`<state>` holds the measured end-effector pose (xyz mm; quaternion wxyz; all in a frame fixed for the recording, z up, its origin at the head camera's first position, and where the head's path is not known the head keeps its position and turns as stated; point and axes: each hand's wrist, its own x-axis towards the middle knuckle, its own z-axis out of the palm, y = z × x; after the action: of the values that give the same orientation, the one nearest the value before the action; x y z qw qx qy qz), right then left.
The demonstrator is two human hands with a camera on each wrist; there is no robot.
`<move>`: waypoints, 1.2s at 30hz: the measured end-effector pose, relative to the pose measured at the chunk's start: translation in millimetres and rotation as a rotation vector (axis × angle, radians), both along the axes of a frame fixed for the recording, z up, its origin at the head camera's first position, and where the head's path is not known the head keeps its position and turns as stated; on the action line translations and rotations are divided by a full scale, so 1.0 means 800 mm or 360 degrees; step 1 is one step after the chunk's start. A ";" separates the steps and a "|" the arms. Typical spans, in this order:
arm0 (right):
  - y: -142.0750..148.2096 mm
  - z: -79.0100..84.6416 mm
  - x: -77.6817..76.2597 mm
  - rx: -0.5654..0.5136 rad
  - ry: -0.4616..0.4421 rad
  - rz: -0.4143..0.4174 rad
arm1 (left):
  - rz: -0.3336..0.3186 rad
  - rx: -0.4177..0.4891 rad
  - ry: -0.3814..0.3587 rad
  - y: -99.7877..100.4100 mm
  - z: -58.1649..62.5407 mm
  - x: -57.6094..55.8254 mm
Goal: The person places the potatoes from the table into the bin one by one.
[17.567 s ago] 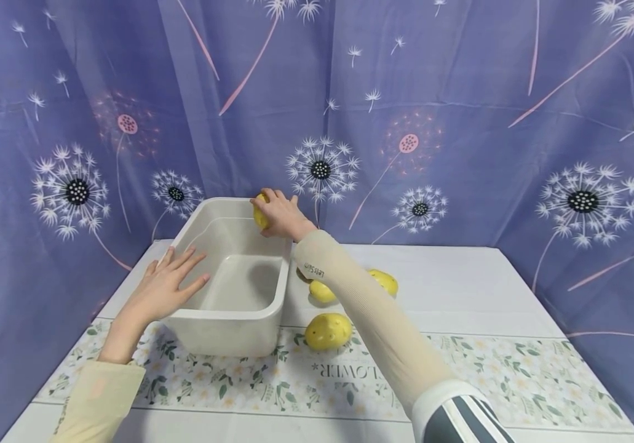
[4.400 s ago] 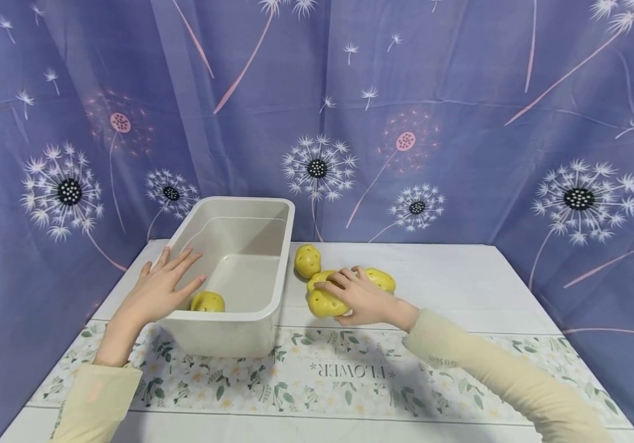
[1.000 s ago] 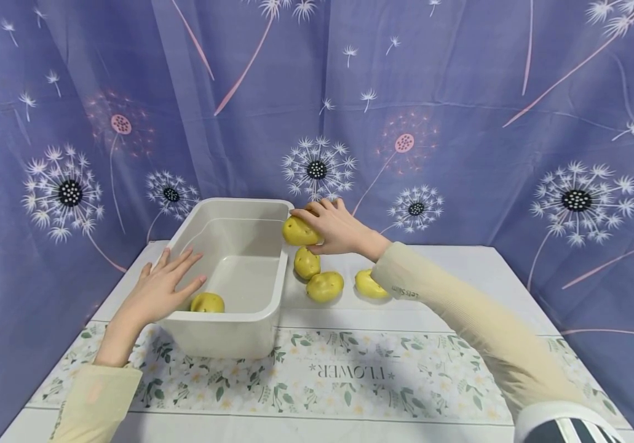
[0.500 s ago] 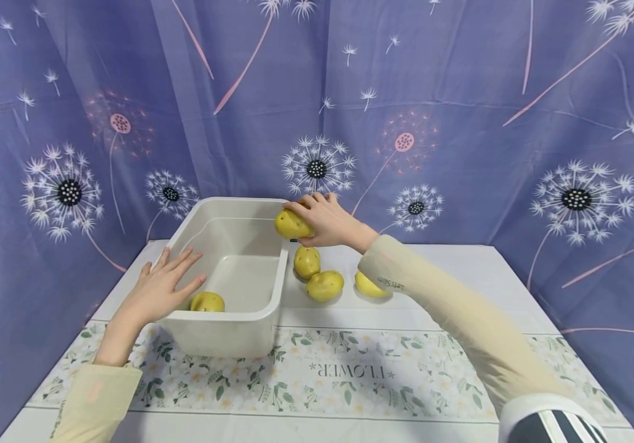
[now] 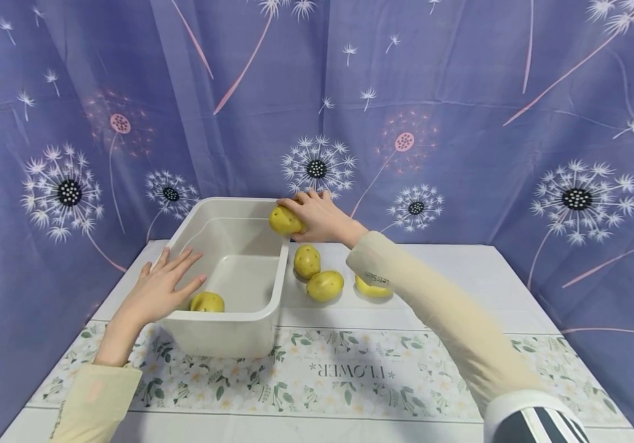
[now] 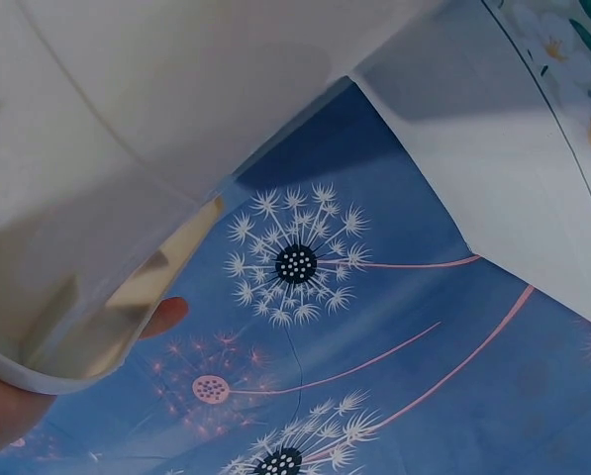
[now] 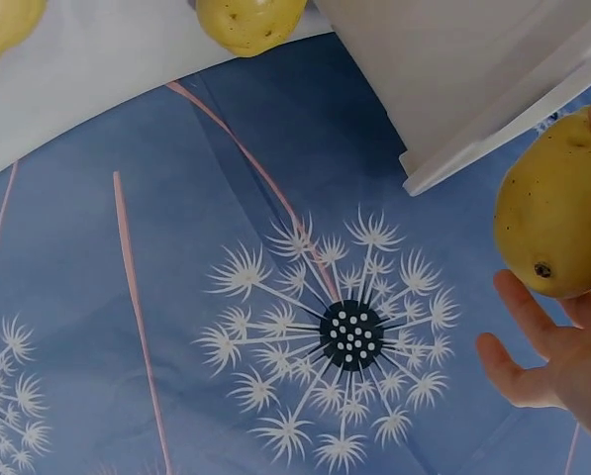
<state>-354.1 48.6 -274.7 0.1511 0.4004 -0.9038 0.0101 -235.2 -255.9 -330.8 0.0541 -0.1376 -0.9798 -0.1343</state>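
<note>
Head view, clock centred on the deep, off-white, round-cornered tub [image 5: 222, 316]: the right hand [image 5: 319, 216] holds a yellow, oval, dark-pitted potato [image 5: 285, 219] at the rim's two o'clock, its fingers parted only to the potato's width. At eight o'clock the left hand [image 5: 162, 289] lies across the rim, fingers straight and widely spread, gripping nothing. Between them the tub's mouth is unobstructed; a yellow, rounded potato [image 5: 208, 302] sits inside at seven o'clock. Toward three o'clock, two dimpled yellow potatoes [image 5: 324, 286] lie close together on smooth white cloth [image 5: 433, 295], a third, sleeve-covered in part, apart.
</note>
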 end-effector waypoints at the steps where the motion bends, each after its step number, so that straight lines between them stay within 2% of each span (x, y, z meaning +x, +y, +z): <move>1: -0.001 0.000 -0.001 -0.0003 -0.0003 -0.0002 | -0.0002 -0.0001 0.0002 0.000 0.000 0.000; 18: -0.026 0.001 -0.013 0.0045 -0.0018 -0.0118 | -0.0003 0.0004 0.0013 -0.001 -0.004 -0.001; 36: -0.050 0.002 -0.032 0.0083 -0.0163 -0.0295 | -0.0006 -0.0009 0.0018 -0.002 -0.003 0.000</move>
<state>-379.8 8.7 -272.9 0.0946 0.3178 -0.9434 -0.0069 -235.5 -257.4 -333.2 0.0589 -0.1402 -0.9797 -0.1309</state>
